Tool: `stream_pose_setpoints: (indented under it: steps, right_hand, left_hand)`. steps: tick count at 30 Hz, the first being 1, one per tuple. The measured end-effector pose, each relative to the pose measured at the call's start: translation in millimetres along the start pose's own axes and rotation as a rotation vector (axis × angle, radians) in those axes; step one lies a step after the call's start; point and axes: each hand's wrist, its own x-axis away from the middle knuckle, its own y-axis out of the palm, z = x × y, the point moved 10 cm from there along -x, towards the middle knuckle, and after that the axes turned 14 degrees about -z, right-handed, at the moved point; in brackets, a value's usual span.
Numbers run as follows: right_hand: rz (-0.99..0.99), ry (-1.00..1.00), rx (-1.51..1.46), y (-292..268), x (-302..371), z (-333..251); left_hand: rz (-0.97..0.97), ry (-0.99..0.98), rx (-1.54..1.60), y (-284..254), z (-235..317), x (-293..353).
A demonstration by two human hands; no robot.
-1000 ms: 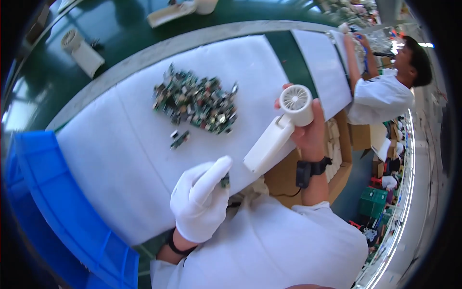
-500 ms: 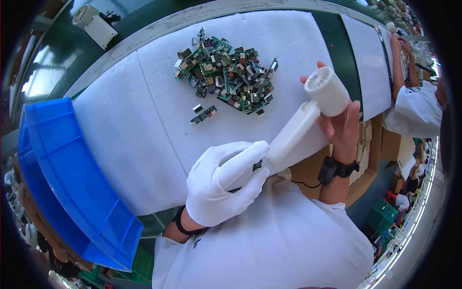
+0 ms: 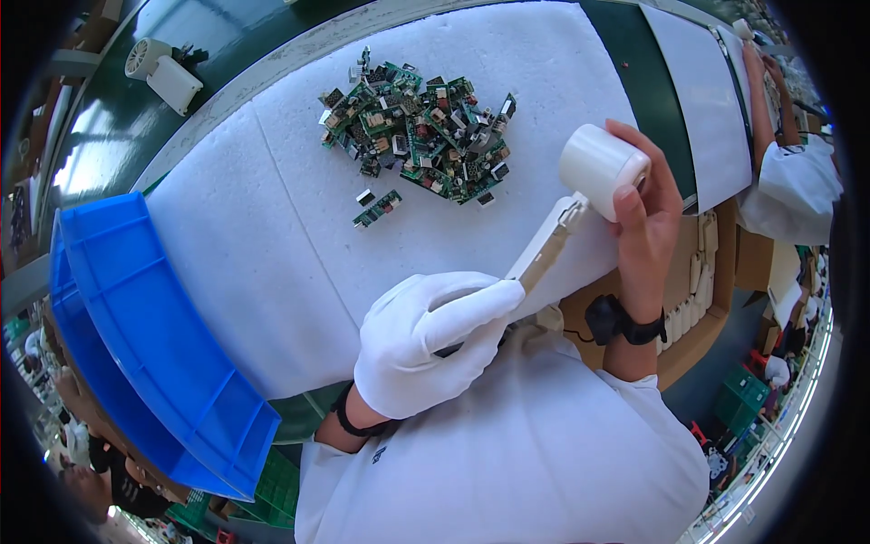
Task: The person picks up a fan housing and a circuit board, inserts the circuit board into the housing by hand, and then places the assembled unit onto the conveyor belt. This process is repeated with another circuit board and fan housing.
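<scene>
Two hands up front: your bare right hand (image 3: 651,218) is clamped on a white fan (image 3: 594,170), fingers and thumb around its round head, held over the near right edge of the white mat (image 3: 272,272). Its handle (image 3: 541,249) slants down toward your gloved left hand (image 3: 421,349); those fingertips are drawn close at the handle's lower end, can't tell if they grip it or hold something else. Pile of circuit boards (image 3: 417,136) on the mat, one loose board (image 3: 378,208) just beside it. Blue bin (image 3: 172,317) at left, cardboard box (image 3: 711,335) with white parts at right.
</scene>
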Motion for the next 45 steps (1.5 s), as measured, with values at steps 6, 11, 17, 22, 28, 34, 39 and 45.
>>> stream_pose_setpoints:
  steps: [6,11,17,22,28,34,39,45]
  right_hand:
    - [0.085,0.135,0.362,2,-1,-23]
    - [-0.062,-0.011,0.634,28,7,-64]
    - [-0.424,0.013,0.722,64,9,-43]
    - [-0.413,-0.221,0.773,70,8,-48]
    - [-0.367,-0.400,0.852,66,16,-57]
    - [-0.247,-0.339,0.769,67,10,-54]
    - [-0.148,-0.215,0.718,65,7,-48]
    - [-0.134,-0.196,0.720,67,5,-46]
  left_hand:
    - [-0.033,0.071,-0.087,8,4,-1]
    - [-0.047,0.118,-0.151,12,8,-2]
    - [-0.130,0.134,-0.193,20,8,1]
    - [-0.174,0.162,-0.211,28,11,-2]
    - [-0.192,0.150,-0.268,31,11,-3]
    - [-0.177,0.156,-0.261,30,10,-3]
    - [-0.167,0.154,-0.221,30,8,0]
    - [-0.152,0.134,-0.166,22,11,-1]
